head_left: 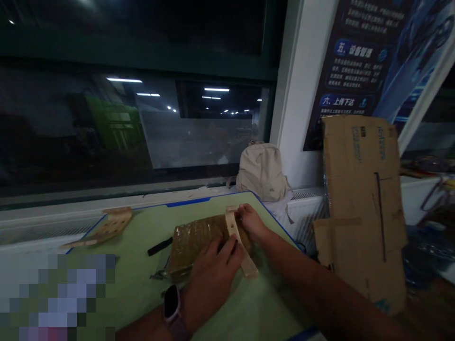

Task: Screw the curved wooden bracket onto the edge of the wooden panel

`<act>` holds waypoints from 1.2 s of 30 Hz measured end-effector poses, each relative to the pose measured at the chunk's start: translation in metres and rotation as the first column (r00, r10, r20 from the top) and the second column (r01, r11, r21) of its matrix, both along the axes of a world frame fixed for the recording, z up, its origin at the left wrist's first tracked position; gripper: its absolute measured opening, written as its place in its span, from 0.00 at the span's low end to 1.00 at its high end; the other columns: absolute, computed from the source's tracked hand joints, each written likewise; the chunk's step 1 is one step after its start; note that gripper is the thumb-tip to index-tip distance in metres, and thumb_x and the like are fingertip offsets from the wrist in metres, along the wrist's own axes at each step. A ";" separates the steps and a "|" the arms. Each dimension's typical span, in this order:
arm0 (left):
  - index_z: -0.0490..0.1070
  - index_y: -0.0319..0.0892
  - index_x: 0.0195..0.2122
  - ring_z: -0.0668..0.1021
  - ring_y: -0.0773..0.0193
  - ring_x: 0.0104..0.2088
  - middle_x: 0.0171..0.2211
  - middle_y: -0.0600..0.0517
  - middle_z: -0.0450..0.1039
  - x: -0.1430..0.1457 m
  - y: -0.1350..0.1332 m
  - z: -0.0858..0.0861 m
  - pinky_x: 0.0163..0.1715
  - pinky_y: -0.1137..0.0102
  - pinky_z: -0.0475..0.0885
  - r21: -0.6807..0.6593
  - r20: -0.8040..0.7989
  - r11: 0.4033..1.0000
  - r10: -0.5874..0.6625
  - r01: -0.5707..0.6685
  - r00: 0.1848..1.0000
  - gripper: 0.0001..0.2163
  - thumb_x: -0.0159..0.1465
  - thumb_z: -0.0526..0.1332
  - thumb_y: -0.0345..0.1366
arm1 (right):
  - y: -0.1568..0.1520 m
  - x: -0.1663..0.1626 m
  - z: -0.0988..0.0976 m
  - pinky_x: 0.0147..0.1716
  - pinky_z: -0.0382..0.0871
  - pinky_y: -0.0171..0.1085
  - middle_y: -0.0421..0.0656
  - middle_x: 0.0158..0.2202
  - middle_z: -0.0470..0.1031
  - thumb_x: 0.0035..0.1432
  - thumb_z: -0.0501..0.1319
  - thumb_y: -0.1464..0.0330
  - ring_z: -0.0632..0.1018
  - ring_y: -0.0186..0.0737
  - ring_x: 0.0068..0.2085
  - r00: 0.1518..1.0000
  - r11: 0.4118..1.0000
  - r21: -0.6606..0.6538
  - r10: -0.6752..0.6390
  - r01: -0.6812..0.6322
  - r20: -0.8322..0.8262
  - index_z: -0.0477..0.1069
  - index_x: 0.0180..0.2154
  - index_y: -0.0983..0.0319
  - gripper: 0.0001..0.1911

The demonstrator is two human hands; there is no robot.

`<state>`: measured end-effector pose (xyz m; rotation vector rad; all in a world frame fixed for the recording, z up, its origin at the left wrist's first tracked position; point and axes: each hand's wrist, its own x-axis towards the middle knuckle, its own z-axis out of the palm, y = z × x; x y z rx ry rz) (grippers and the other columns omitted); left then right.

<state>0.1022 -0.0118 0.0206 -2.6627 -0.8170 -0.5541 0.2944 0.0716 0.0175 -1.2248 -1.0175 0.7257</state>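
A flat brown packet wrapped in shiny film point(194, 239) lies on a green mat point(142, 284). A pale wooden strip point(239, 241) lies across the packet's right end. My left hand point(213, 274), with a dark watch on the wrist, rests on the packet, and its fingers curl against the strip near its middle. My right hand point(250, 221) grips the strip's far end, fingers closed on it. A short black stick point(159, 246) lies just left of the packet.
Another wooden piece with holes point(106, 227) lies at the mat's far left corner. A beige cloth bag point(262, 171) sits on the sill by the dark window. Flattened cardboard point(362, 203) leans at the right under a blue poster point(373, 52).
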 end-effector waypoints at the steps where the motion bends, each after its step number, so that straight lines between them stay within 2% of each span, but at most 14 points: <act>1: 0.70 0.47 0.63 0.75 0.41 0.60 0.62 0.45 0.73 -0.001 -0.002 -0.002 0.54 0.47 0.77 0.004 0.007 1.000 -0.007 0.007 1.000 0.26 0.65 0.58 0.21 | -0.001 -0.003 -0.005 0.32 0.69 0.40 0.37 0.24 0.73 0.54 0.60 0.42 0.75 0.40 0.27 1.000 0.999 -0.029 0.019 -0.019 -0.022 0.62 0.29 0.56 0.24; 7: 0.73 0.46 0.58 0.78 0.45 0.54 0.57 0.46 0.77 -0.004 -0.011 0.004 0.50 0.52 0.80 0.051 0.028 0.998 -0.041 0.039 0.999 0.22 0.65 0.57 0.22 | -0.009 -0.009 -0.007 0.30 0.68 0.37 0.35 0.23 0.72 0.53 0.63 0.46 0.74 0.38 0.27 0.985 0.991 -0.097 0.071 -0.087 -0.154 0.63 0.29 0.56 0.22; 11: 0.74 0.46 0.56 0.79 0.46 0.52 0.55 0.47 0.78 -0.004 -0.014 0.008 0.46 0.54 0.81 0.090 0.050 0.994 -0.068 0.063 0.996 0.20 0.65 0.58 0.22 | -0.012 -0.005 -0.004 0.30 0.69 0.38 0.35 0.24 0.73 0.56 0.62 0.48 0.75 0.39 0.27 0.974 0.988 -0.121 0.067 -0.095 -0.215 0.64 0.31 0.56 0.19; 19: 0.74 0.44 0.54 0.81 0.48 0.51 0.52 0.47 0.80 -0.005 -0.024 0.015 0.45 0.57 0.81 0.061 0.086 0.989 -0.139 0.134 0.987 0.18 0.66 0.57 0.23 | -0.022 -0.002 0.008 0.28 0.70 0.38 0.36 0.22 0.73 0.58 0.62 0.53 0.76 0.40 0.25 0.972 0.980 -0.161 0.082 -0.119 -0.218 0.63 0.30 0.57 0.16; 22: 0.74 0.45 0.49 0.82 0.53 0.47 0.48 0.50 0.81 -0.007 -0.026 0.026 0.44 0.60 0.80 -0.053 0.202 0.980 -0.178 0.192 0.963 0.14 0.68 0.56 0.24 | -0.024 0.000 0.013 0.30 0.72 0.40 0.38 0.22 0.75 0.60 0.61 0.53 0.78 0.41 0.25 0.980 0.980 -0.157 0.098 -0.126 -0.173 0.65 0.30 0.58 0.16; 25: 0.74 0.46 0.44 0.82 0.58 0.42 0.43 0.51 0.81 -0.009 -0.016 0.042 0.44 0.64 0.79 -0.138 0.351 0.969 -0.144 0.203 0.925 0.10 0.73 0.53 0.29 | -0.023 0.006 0.017 0.33 0.72 0.39 0.39 0.25 0.78 0.60 0.62 0.53 0.80 0.40 0.29 0.992 0.990 -0.119 0.069 -0.081 -0.101 0.65 0.29 0.58 0.17; 28: 0.72 0.44 0.43 0.80 0.54 0.48 0.46 0.46 0.79 -0.016 0.002 0.058 0.49 0.59 0.77 -0.145 0.466 0.973 -0.095 0.182 0.880 0.12 0.75 0.49 0.37 | -0.021 0.012 0.023 0.38 0.72 0.39 0.40 0.28 0.80 0.57 0.66 0.51 0.81 0.40 0.34 0.999 0.999 -0.046 0.026 -0.027 -0.025 0.65 0.29 0.58 0.20; 32: 0.70 0.44 0.45 0.80 0.54 0.44 0.43 0.46 0.78 -0.027 0.017 0.079 0.41 0.60 0.77 -0.161 0.584 0.979 -0.008 0.126 0.811 0.15 0.76 0.46 0.41 | -0.019 0.015 0.027 0.43 0.73 0.41 0.41 0.28 0.80 0.51 0.70 0.48 0.82 0.41 0.36 1.000 0.998 0.056 0.015 -0.016 0.016 0.61 0.27 0.57 0.25; 36: 0.71 0.45 0.48 0.80 0.57 0.44 0.45 0.50 0.79 -0.034 0.016 0.094 0.44 0.62 0.76 -0.089 0.679 0.979 -0.073 0.181 0.731 0.12 0.75 0.50 0.39 | -0.023 0.014 0.033 0.40 0.74 0.42 0.41 0.28 0.80 0.49 0.70 0.47 0.83 0.41 0.34 0.999 0.995 0.097 0.034 -0.036 0.028 0.61 0.28 0.57 0.25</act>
